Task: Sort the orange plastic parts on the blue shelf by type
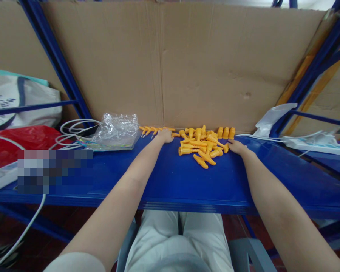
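My left hand (166, 136) is at the back of the table with its fingers curled at a yellow corkscrew handle (175, 135), whose end sticks out to the right. Left of this hand, several yellow corkscrew handles (147, 130) with dark metal spirals lie in a row. Beside the right edge of a loose pile of yellow plastic parts (198, 144), my right hand (237, 146) rests with its fingers stretched out, close to a yellow part. The pile mixes curved handles and ribbed cylinders. Behind it, 3 yellow cylinders (226, 133) stand upright in a row.
The blue table (170, 181) backs onto a cardboard wall (187, 68). Clear plastic bags (116, 130) and coiled white cable (70, 132) lie at the left, near a red bag (25, 139). Blue posts (59, 64) frame the sides. A white power strip (317, 145) is at the right.
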### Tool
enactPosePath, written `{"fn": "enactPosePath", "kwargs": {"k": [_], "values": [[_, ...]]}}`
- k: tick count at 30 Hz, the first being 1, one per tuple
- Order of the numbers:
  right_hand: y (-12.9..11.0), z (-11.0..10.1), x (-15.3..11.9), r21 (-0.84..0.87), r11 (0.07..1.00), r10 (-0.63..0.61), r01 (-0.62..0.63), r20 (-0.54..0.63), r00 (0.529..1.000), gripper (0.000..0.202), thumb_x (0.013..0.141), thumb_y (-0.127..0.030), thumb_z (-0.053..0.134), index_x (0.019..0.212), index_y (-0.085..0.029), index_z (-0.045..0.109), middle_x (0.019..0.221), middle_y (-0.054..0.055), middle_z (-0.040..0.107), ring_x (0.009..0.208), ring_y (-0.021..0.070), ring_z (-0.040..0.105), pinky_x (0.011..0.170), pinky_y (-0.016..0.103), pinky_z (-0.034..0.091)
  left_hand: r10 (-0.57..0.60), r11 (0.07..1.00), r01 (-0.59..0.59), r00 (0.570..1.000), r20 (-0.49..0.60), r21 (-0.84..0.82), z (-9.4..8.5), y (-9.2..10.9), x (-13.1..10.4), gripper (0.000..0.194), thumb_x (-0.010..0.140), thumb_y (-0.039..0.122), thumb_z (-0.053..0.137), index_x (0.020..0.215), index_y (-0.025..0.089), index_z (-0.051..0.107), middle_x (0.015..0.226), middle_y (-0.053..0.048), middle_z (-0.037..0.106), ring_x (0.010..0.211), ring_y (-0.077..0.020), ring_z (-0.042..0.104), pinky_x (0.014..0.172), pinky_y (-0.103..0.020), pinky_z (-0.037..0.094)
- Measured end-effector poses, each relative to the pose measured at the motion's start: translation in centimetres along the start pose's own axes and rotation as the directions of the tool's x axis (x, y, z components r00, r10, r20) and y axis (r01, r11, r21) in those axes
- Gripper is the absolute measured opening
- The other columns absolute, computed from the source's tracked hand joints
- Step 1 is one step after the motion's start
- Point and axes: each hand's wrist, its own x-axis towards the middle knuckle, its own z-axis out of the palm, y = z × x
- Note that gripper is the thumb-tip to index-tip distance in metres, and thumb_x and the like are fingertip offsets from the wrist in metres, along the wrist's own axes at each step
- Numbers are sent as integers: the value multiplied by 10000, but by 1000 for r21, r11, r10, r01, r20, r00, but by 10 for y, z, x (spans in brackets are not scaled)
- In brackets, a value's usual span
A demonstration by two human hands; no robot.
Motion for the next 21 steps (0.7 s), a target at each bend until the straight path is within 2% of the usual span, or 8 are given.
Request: {"fn": "enactPosePath", "kwargs": {"k": [3, 7, 14, 21], "values": [[0, 0, -1, 2, 1000, 6, -6, -1, 1000, 543, 983, -302, 352, 1481, -206, 545, 1554, 135, 491, 1425, 356, 463, 1158, 646, 318, -1, 1000, 1, 1000, -15, -5, -5, 2, 2, 458, 953, 354, 491, 1348, 192, 657, 1414, -152, 633, 1325, -321, 573, 1109, -455, 439], [1, 1, 0, -2, 1000, -1, 1, -7, 1000, 535, 982, -303, 350, 1468, -215, 556, 1549, 124, 501, 1417, 353, 474, 1155, 649, 320, -45, 997, 43, 998, -32, -58, -7, 8, 4, 416, 924, 330, 581, 1312, 227, 689, 1348, -132, 684, 1257, -298, 635, 1051, -374, 495], [1, 1, 1, 4, 1000, 10, -10, -6, 1000, 548, 978, -311, 342, 1476, -214, 552, 1548, 131, 499, 1413, 377, 473, 1139, 685, 320, -68, 994, 60, 994, -85, -94, -2, 17, 6, 424, 941, 142, 488, 1328, 136, 662, 1342, -184, 672, 1266, -269, 633, 1062, -332, 487], [1, 2, 3, -6, 1000, -4, 4, -24, 1000, 529, 964, -311, 370, 1438, -236, 591, 1512, 124, 544, 1381, 379, 508, 1116, 681, 357, -101, 991, 91, 990, -94, -101, 8, 23, 4, 462, 929, 126, 418, 1316, 85, 669, 1359, -217, 648, 1289, -282, 609, 1073, -343, 474]]}}
